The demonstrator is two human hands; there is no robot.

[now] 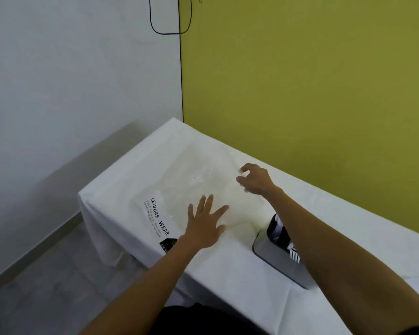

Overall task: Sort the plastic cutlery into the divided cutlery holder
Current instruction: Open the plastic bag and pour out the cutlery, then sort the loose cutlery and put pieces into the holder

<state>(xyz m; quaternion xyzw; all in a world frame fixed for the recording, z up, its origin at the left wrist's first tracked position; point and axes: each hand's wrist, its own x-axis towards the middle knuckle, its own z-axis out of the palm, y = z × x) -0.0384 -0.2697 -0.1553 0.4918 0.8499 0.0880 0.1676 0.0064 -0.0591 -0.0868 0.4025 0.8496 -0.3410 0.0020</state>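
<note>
Cutlery holder (271,259), lower right of frame, long axis running toward lower right, with cutlery (293,254) standing inside. It lies nearer the right arm, whose forearm crosses over it. Left hand (203,228) presses flat, fingers spread, on the clear bag (196,180) at centre. Right hand (254,180) has fingers curled at the bag's far edge; whether it grips cannot be told.

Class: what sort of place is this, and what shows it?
Likely a plain staged workroom: bare olive-green wall, white cloth-covered table, grey cutlery holder with black and white plastic cutlery.
</note>
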